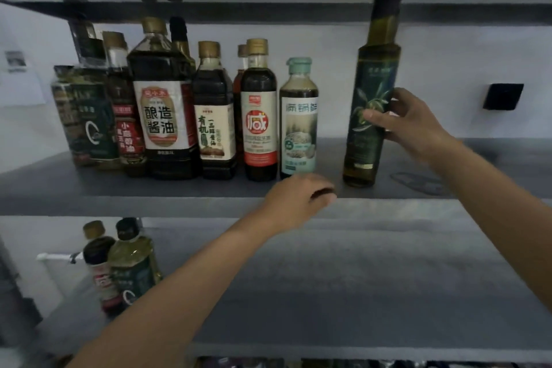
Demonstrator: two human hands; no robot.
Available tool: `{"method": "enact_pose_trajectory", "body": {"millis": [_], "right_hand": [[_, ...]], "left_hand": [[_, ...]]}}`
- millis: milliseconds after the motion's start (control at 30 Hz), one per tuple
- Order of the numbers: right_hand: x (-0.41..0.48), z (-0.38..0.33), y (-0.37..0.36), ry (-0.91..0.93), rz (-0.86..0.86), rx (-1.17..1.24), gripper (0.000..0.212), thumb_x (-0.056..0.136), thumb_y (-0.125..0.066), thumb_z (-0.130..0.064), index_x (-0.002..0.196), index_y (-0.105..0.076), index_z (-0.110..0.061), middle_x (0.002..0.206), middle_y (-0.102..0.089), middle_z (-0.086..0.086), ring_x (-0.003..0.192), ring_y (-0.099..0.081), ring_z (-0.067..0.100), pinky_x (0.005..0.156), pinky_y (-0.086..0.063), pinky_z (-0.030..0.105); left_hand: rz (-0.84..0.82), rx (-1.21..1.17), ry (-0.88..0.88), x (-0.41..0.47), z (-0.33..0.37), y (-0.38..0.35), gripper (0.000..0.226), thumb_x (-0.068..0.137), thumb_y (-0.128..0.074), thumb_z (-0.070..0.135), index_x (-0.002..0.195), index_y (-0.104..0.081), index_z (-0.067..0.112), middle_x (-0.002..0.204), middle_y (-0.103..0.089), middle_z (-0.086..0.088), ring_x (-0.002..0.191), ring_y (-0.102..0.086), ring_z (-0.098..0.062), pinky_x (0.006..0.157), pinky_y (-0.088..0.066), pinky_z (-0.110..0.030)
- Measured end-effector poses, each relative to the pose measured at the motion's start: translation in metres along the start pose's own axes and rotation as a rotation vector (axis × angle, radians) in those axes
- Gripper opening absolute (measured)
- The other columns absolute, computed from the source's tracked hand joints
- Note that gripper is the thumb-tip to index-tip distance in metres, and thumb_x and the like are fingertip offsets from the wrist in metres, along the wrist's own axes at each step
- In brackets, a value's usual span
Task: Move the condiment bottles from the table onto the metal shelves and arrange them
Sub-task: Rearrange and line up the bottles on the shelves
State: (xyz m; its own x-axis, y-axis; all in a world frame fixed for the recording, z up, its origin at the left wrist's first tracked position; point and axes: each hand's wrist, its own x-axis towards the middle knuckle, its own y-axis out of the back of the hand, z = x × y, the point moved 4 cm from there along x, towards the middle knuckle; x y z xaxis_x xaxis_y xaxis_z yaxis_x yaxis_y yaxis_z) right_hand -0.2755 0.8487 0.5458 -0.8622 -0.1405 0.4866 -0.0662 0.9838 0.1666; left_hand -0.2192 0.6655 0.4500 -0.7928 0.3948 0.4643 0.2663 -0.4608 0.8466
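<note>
A tall green olive-oil bottle [363, 152] stands on the shelf [149, 191], right of the bottle row [161, 116].

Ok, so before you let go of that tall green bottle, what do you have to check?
1. Right hand grips the tall green bottle: ok.
2. Bottle's bottom sits on the shelf: ok.
3. Bottle stands straight: cannot tell, the wide lens bends things.
4. Gap between it and the mint-capped bottle: ok, they are apart.
5. Its top clears the shelf above: cannot tell.
6. Left hand is free to help: ok, it holds nothing.
</note>
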Motion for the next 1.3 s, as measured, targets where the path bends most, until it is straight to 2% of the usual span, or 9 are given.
{"method": "enact_pose_trajectory", "body": {"millis": [100,200,300,467,700,1067,1167,1233,1300], "right_hand": [[-0.008,0.001,0.008,-0.02,0.019,-0.053,0.057,0.08,-0.072,-0.012,0.128,-0.043,-0.019,0.108,-0.06,-0.006,0.097,-0.061,0.011,0.076,-0.054,0.033],[-0.011,0.006,0.006,-0.072,-0.006,-0.086,0.064,0.078,-0.073,-0.009,0.13,-0.04,-0.026,0.11,-0.058,-0.007,0.1,-0.059,0.011,0.071,-0.055,0.035],[-0.012,0.012,-0.004,-0.13,-0.063,-0.122,0.067,0.079,-0.072,-0.009,0.135,-0.038,-0.023,0.12,-0.056,0.0,0.105,-0.057,0.016,0.07,-0.056,0.035],[-0.006,0.017,-0.018,-0.166,-0.056,-0.072,0.061,0.082,-0.07,-0.01,0.135,-0.041,-0.018,0.123,-0.057,0.008,0.111,-0.057,0.027,0.071,-0.056,0.038],[-0.001,0.019,-0.039,-0.15,-0.088,-0.069,0.06,0.083,-0.07,-0.011,0.135,-0.041,-0.019,0.123,-0.056,0.006,0.112,-0.055,0.025,0.084,-0.054,0.049],[0.001,0.027,-0.05,-0.149,-0.065,-0.048,0.056,0.085,-0.068,-0.02,0.134,-0.041,-0.017,0.126,-0.056,0.007,0.11,-0.056,0.023,0.084,-0.053,0.041],[-0.007,0.037,-0.052,-0.175,-0.07,-0.044,0.055,0.087,-0.066,-0.029,0.134,-0.042,-0.013,0.128,-0.056,0.008,0.11,-0.056,0.021,0.09,-0.049,0.035],[-0.018,0.048,-0.054,-0.223,-0.094,-0.079,0.053,0.088,-0.063,-0.033,0.132,-0.045,-0.011,0.131,-0.056,0.009,0.112,-0.055,0.021,0.094,-0.047,0.034],[-0.031,0.057,-0.055,-0.211,-0.134,-0.254,0.049,0.091,-0.058,-0.038,0.131,-0.049,-0.012,0.13,-0.057,0.008,0.114,-0.055,0.021,0.09,-0.044,0.032]], "left_hand": [[0.027,0.066,-0.025,-0.019,-0.013,0.006,0.04,0.096,-0.051,0.035,0.135,-0.051,0.025,0.14,-0.05,0.007,0.128,-0.044,-0.01,0.101,-0.041,-0.032],[0.064,0.032,-0.027,-0.028,-0.019,0.009,0.041,0.094,-0.054,0.034,0.134,-0.053,0.026,0.139,-0.051,0.009,0.127,-0.045,-0.007,0.102,-0.041,-0.03],[0.103,0.005,-0.029,-0.028,-0.019,0.011,0.039,0.092,-0.059,0.031,0.131,-0.057,0.024,0.135,-0.055,0.008,0.125,-0.047,-0.007,0.101,-0.04,-0.026],[0.121,-0.036,-0.003,-0.026,-0.018,0.011,0.037,0.09,-0.062,0.028,0.127,-0.061,0.021,0.132,-0.058,0.006,0.123,-0.049,-0.008,0.1,-0.039,-0.025],[0.145,-0.069,0.013,-0.026,-0.02,0.01,0.036,0.087,-0.067,0.027,0.122,-0.064,0.019,0.126,-0.062,0.005,0.118,-0.053,-0.008,0.1,-0.042,-0.025],[0.169,-0.061,0.051,-0.029,-0.017,0.01,0.035,0.087,-0.066,0.029,0.122,-0.064,0.022,0.126,-0.062,0.008,0.117,-0.054,-0.006,0.099,-0.044,-0.028],[0.175,0.029,0.054,-0.033,-0.015,0.007,0.036,0.092,-0.06,0.031,0.127,-0.06,0.026,0.131,-0.059,0.011,0.12,-0.052,-0.008,0.096,-0.044,-0.028],[0.195,0.121,0.01,-0.041,-0.013,0.002,0.039,0.093,-0.058,0.028,0.132,-0.056,0.023,0.134,-0.057,0.007,0.124,-0.051,-0.012,0.099,-0.044,-0.034],[0.242,0.251,-0.05,-0.054,-0.011,-0.004,0.043,0.092,-0.056,0.024,0.134,-0.053,0.016,0.135,-0.056,-0.001,0.125,-0.051,-0.019,0.104,-0.042,-0.04]]}}
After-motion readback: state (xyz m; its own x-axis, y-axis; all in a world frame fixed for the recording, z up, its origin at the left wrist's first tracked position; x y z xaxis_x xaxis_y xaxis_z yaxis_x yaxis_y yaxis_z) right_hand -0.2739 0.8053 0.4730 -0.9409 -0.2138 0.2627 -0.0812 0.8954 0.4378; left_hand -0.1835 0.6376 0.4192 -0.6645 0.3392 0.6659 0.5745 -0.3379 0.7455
